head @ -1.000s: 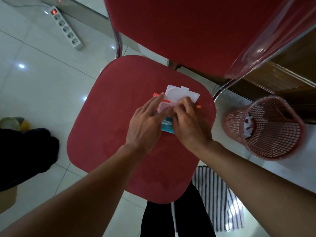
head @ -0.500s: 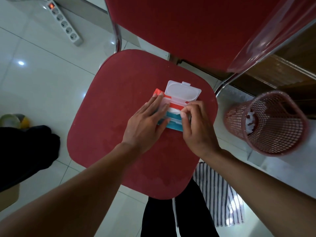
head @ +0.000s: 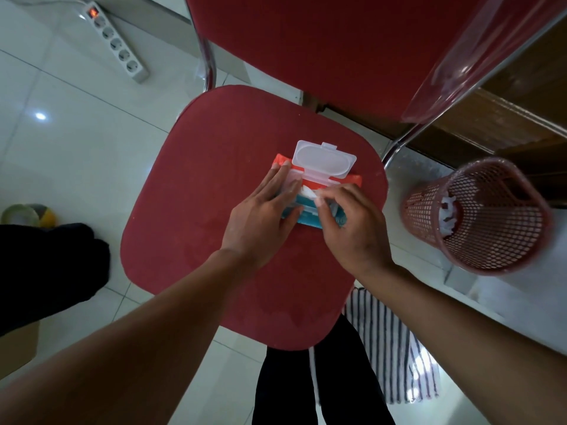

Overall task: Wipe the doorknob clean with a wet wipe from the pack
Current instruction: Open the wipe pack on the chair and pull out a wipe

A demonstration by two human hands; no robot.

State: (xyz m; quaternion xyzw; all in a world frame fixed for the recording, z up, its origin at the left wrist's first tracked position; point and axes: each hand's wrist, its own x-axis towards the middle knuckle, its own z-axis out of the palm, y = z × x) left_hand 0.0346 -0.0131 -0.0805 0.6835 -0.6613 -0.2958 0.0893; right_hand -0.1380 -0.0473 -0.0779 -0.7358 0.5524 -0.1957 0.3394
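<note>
A wet wipe pack (head: 313, 179), orange and teal, lies on the red chair seat (head: 199, 179) with its white flip lid (head: 323, 161) standing open. My left hand (head: 264, 216) presses flat on the pack's left part, fingers straight. My right hand (head: 352, 225) is over the pack's right part, and its thumb and forefinger pinch the white wet wipe (head: 310, 191) at the opening. The doorknob is not in view.
A red mesh bin (head: 478, 216) with white paper inside stands on the floor right of the chair. The red chair back (head: 322, 50) rises behind the seat. A power strip (head: 118, 46) lies on the tiles at far left. A striped cloth (head: 395, 348) lies below the seat.
The lid has gone from being lifted to fully open. My right hand left the lid and now pinches the wipe at the opening. My left hand stayed pressed on the pack.
</note>
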